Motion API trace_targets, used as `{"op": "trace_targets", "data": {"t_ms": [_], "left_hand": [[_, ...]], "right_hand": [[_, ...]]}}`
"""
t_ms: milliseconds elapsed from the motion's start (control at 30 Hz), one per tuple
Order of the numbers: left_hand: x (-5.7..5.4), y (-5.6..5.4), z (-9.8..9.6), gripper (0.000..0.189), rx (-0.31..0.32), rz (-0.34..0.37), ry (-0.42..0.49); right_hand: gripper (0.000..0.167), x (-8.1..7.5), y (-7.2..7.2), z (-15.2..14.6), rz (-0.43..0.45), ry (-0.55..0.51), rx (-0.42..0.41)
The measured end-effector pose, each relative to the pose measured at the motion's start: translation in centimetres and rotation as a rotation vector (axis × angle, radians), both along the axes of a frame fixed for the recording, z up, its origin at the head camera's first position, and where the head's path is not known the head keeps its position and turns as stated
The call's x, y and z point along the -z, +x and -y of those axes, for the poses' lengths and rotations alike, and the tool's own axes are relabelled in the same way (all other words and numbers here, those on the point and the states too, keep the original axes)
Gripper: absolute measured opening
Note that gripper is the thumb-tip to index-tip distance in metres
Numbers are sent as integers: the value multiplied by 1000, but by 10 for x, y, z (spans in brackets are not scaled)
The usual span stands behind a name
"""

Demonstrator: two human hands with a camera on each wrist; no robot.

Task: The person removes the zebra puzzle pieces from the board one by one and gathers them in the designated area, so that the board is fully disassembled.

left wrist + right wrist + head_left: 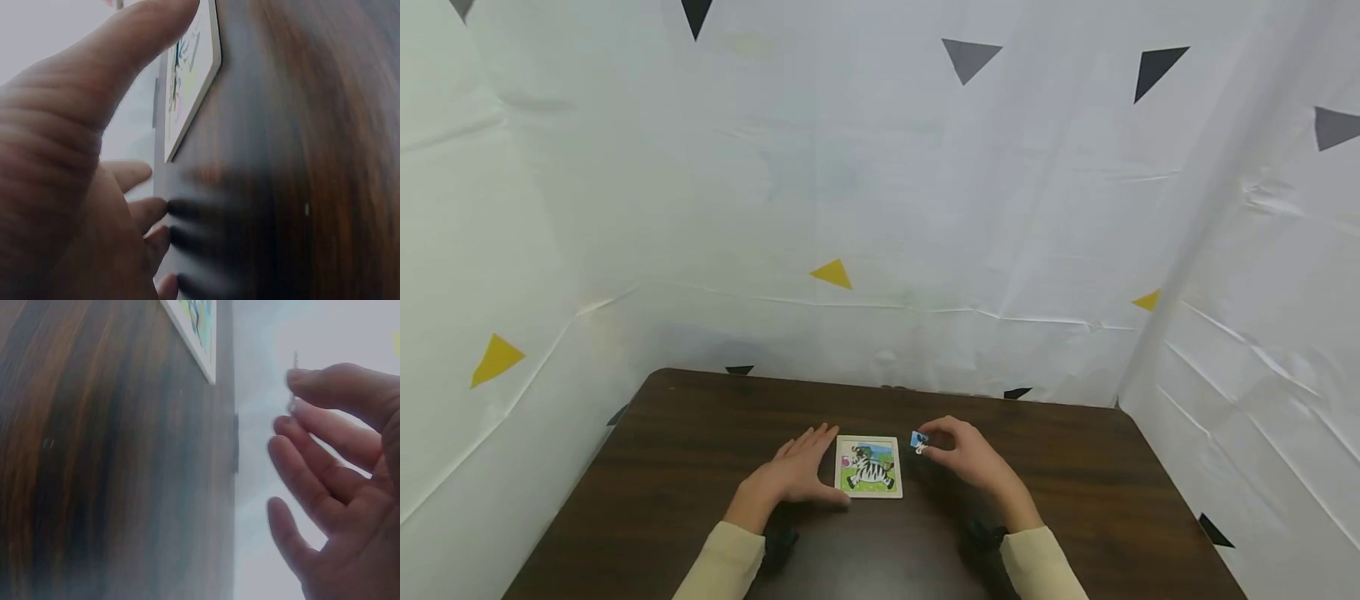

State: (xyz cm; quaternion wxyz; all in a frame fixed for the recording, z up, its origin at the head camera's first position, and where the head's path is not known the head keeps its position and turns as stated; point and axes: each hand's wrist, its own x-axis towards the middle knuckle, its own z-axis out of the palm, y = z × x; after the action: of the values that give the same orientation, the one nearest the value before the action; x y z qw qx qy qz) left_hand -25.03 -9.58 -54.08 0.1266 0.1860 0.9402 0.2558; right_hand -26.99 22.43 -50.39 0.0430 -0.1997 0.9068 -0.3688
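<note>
A square zebra jigsaw puzzle in a pale frame lies flat on the table between the hands. My left hand is spread at its left side, thumb by the lower left corner and fingers straight. In the left wrist view the thumb passes in front of the puzzle's frame; whether it touches cannot be told. To the right of the puzzle, my right hand pinches a small puzzle piece, blue with black and white, between thumb and index finger. The right wrist view shows this piece edge-on, raised off the table.
The dark wooden table has rounded far corners. White sheeting with black, grey and yellow triangles hangs behind it and along both sides. Dark bands circle both wrists.
</note>
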Motion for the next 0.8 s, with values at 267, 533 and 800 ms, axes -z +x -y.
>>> {"op": "trace_targets", "data": {"t_ms": [267, 533, 800], "left_hand": [[1, 2, -4, 121, -16, 8, -40], [5, 1, -2, 116, -25, -4, -46], [10, 0, 3, 115, 1, -3, -47]], "right_hand": [[24, 10, 2, -18, 34, 45, 5], [23, 20, 5, -21, 82, 68, -1], [23, 28, 7, -16, 69, 71, -32]]}}
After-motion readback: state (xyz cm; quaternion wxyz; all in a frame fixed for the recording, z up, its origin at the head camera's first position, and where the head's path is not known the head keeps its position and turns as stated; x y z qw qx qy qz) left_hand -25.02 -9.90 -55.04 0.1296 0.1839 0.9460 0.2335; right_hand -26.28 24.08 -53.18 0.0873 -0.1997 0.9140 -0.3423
